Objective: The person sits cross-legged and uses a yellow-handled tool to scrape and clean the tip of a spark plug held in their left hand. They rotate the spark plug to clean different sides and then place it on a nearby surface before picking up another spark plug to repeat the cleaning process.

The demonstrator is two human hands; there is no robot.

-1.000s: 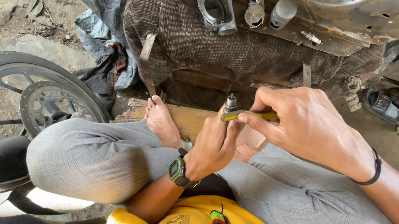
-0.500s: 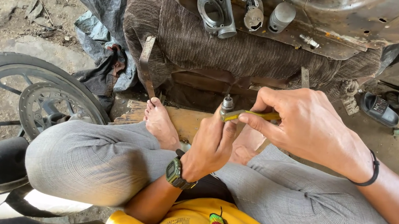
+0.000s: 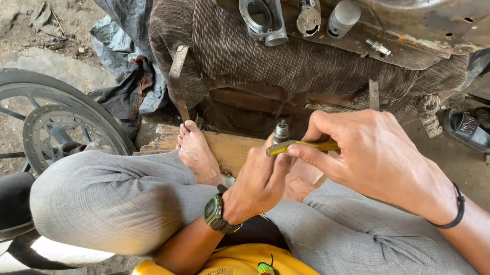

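Observation:
My left hand (image 3: 258, 183) is closed around a small metal part (image 3: 282, 130) whose rounded top sticks up above the fingers; it looks like a spark plug. My right hand (image 3: 375, 154) pinches a thin yellowish strip tool (image 3: 302, 146) and lays its tip against the side of that part. Both hands are raised above my crossed legs in grey trousers. A dark watch sits on my left wrist, a black band on my right.
A motorcycle wheel (image 3: 26, 124) lies at the left. Ahead, a cloth-covered stand (image 3: 255, 57) carries a metal tray (image 3: 398, 25) with engine parts, among them a grey housing (image 3: 262, 7). Black sandals (image 3: 486, 128) lie at the right, a wooden plank (image 3: 225, 144) under my foot.
The strip tool's tip has dipped slightly against the part, and my right hand has shifted a little. My left hand keeps its hold.

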